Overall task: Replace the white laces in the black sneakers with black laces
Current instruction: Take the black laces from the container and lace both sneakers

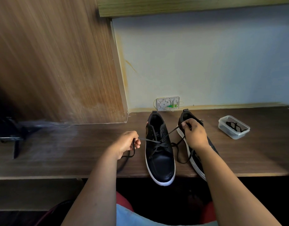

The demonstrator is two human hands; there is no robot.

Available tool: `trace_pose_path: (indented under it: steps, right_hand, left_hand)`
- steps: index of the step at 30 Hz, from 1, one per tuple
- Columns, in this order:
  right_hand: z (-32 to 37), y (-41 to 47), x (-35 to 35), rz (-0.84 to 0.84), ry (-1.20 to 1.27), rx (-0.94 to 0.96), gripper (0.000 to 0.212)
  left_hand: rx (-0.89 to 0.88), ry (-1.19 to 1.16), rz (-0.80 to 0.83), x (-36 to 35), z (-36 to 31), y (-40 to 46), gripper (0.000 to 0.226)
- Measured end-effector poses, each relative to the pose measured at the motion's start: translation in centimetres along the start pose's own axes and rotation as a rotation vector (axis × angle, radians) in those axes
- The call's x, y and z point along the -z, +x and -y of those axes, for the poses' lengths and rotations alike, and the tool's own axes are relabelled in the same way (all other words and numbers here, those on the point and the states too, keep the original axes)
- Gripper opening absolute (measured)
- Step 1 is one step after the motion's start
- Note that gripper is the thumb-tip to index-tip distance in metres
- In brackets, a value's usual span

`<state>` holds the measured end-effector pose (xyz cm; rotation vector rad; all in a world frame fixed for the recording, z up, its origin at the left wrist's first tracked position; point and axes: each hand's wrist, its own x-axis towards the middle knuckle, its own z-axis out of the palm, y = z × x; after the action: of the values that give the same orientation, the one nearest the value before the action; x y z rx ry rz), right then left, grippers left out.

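Pinching one end each of the black lace (158, 141), left hand (126, 143) low at frame centre-left, right hand (195, 134) higher at centre-right, strands crossing midway over the left sneaker (160, 159), toe toward the camera on the table (91, 144).

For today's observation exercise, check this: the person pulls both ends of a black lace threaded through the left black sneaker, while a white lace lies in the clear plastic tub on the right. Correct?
Not quite. The head view shows the lace in the clear plastic tub is black, not white. The rest holds: the left hand and right hand each pull an end of the black lace threaded through the left black sneaker.
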<state>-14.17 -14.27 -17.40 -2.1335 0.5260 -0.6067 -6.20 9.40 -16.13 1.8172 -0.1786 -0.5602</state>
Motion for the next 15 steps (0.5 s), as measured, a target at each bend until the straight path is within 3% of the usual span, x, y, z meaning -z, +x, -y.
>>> trace_pose_path:
  steps: [7,10,15]
  right_hand:
    - [-0.23,0.12,0.14,-0.124,0.013,-0.101,0.023]
    - [-0.09,0.24,0.28,-0.099,0.005,-0.121,0.023]
    - [-0.28,0.09,0.72,0.022,-0.114,-0.046,0.01]
  left_hand:
    - [0.015,-0.047,-0.015,0.19,-0.02,-0.11,0.02]
    - [0.032,-0.034,-0.033,0.16,-0.07,-0.06,0.021]
    - [0.042,0.403,-0.145,0.31,0.48,0.81,0.037]
